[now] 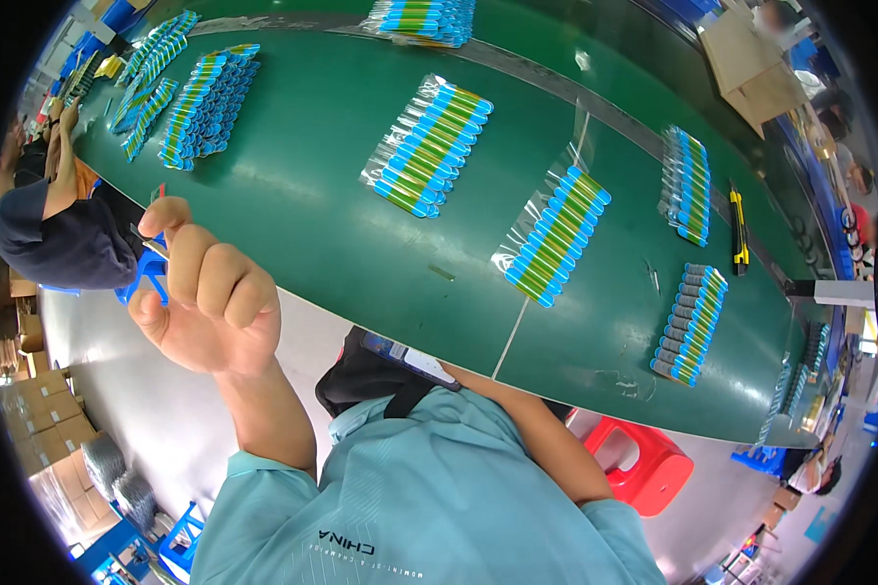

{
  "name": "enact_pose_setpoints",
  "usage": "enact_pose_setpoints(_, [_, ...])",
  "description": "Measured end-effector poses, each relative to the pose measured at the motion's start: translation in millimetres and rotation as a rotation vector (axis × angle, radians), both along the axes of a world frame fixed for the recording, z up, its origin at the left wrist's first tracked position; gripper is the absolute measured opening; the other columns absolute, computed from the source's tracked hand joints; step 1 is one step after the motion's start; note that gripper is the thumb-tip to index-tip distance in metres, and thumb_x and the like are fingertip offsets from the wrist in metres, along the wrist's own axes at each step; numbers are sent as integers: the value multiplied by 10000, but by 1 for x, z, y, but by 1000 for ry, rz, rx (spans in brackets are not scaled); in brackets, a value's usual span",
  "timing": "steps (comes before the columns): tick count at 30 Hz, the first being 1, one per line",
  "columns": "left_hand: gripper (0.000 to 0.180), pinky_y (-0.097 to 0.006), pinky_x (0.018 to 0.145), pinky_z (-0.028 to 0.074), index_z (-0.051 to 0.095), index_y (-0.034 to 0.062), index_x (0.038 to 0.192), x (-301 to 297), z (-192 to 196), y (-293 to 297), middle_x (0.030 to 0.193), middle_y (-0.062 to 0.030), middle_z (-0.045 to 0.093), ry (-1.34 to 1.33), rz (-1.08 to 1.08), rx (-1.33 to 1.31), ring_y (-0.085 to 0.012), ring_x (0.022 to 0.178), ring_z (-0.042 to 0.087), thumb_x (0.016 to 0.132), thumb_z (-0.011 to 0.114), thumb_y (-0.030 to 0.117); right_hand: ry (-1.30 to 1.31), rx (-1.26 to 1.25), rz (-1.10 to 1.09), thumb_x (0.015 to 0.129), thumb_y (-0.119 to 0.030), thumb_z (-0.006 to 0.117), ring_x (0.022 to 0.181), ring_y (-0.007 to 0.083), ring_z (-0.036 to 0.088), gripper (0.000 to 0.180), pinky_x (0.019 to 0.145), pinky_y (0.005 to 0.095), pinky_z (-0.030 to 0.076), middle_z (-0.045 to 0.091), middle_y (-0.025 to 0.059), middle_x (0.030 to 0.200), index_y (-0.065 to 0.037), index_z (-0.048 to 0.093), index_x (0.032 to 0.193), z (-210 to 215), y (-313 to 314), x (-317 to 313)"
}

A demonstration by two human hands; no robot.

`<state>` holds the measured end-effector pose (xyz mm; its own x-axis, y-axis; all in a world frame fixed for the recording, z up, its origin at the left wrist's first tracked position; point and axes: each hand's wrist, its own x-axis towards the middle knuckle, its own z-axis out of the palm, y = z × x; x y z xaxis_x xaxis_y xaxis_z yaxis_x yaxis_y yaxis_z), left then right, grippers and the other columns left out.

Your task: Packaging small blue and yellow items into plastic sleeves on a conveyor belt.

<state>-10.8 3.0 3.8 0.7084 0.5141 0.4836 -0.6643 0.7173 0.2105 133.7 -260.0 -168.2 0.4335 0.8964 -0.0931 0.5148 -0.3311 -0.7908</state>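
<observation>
My left hand [210, 292] is raised off the table's near left edge, its fingers curled in. A thin pale sliver [154, 248] shows by the bent forefinger; I cannot make out what it is. My right forearm [532, 414] runs toward my lap, and the hand at its end is mostly hidden by the table edge. Beside that wrist lies a flat, dark-framed object like a phone [410, 357]. On the green table [312, 195] in front lie two rows of blue-and-green packs in clear film, the middle row [434, 146] and the nearer row [561, 234].
Stacked blue-green packs [210, 107] stand at the left, more [419, 19] at the far edge. On the right are two further rows [688, 185], [691, 324] and a yellow-black utility knife [738, 229]. A co-worker [63, 234] sits at left; a red stool [644, 468] stands right.
</observation>
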Motion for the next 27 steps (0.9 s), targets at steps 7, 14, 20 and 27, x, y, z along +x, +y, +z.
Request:
enact_pose_setpoints(7, [496, -306, 546, 271, 432, 85, 1347, 8, -4, 0, 723, 2, 354, 13, -41, 36, -132, 613, 358, 865, 549, 111, 19, -34, -63, 941, -235, 611, 978, 360, 642, 321, 862, 467, 507, 672, 195, 1097, -20, 650, 1175, 3, -4, 1])
enact_pose_setpoints(14, [439, -305, 574, 318, 459, 50, 1271, 17, -2, -16, 728, -12, 384, 129, -23, 55, -144, 625, 387, 840, 541, 63, 42, -70, -114, 937, -248, 623, 984, 362, 643, 340, 865, 468, 507, 674, 192, 1104, -17, 649, 1185, 5, -12, 0])
enact_pose_setpoints(20, [409, -319, 774, 441, 554, 12, 1328, 26, -33, -33, 951, -57, 587, 571, -6, 431, -171, 848, 534, 934, 509, 115, 42, 58, 47, 921, -237, 662, 1014, 364, 643, 385, 881, 466, 505, 676, 187, 1137, -13, 627, 1231, 25, -32, 0])
enact_pose_setpoints(27, [464, -439, 1103, 364, 555, -19, 1396, 50, -23, -88, 1325, -169, 604, 674, -231, 1023, -322, 1282, 506, 1068, 433, 286, 157, 166, 226, 892, -285, 714, 1000, 323, 676, 448, 845, 412, 537, 698, 141, 1072, -21, 599, 1236, 103, -58, -8])
